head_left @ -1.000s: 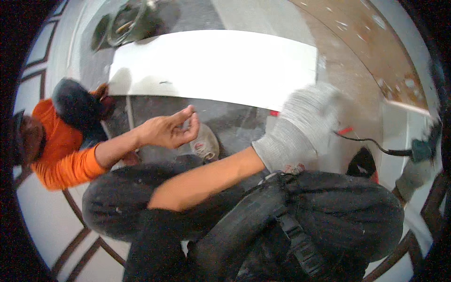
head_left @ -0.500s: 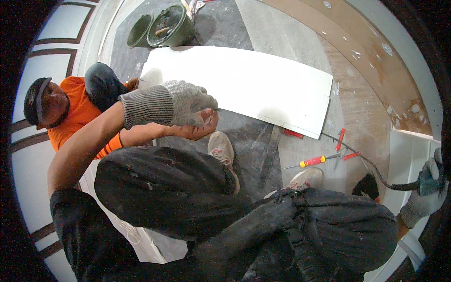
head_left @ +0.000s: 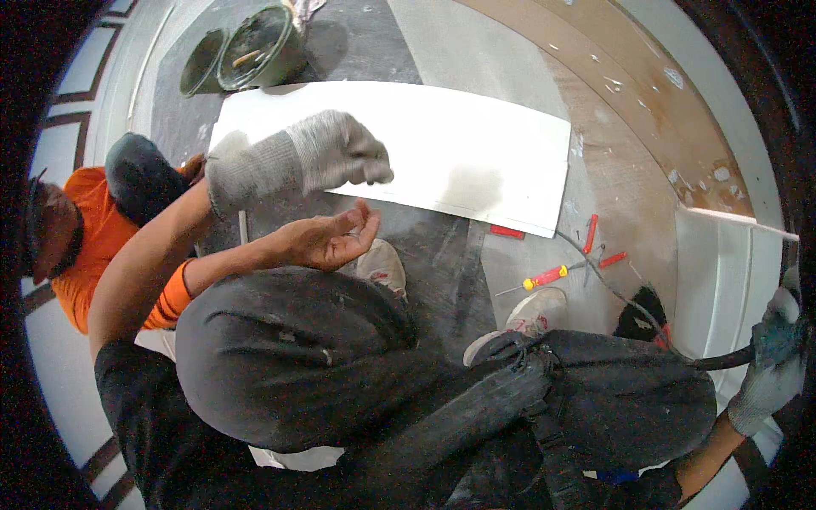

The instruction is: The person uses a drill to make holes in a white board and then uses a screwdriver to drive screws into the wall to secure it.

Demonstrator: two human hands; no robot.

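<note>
My left hand (head_left: 344,153) in a grey knit glove hovers over a white board (head_left: 476,144), fingers curled; whatever they hold, if anything, is hidden. Just below it a co-worker's bare hand (head_left: 336,242) is turned up with curled fingers. At the far right my gloved right hand (head_left: 772,357) grips a dark corded power tool (head_left: 769,336), partly lost at the rim. Its black cord runs across the floor past a red-and-yellow screwdriver (head_left: 545,275) and red-handled tools (head_left: 591,234).
The co-worker in orange (head_left: 85,229) crouches at the left. Two dark green buckets (head_left: 259,47) stand beyond the board. A brown panel (head_left: 612,51) with white flecks lines the upper right; a pale panel (head_left: 714,280) is at the right. My shoes and dark-clad legs fill the lower middle.
A second ago my left hand was at the board's right end; it has moved left, then slightly up from the co-worker's hand, leaving a gap. My right hand stays on the tool.
</note>
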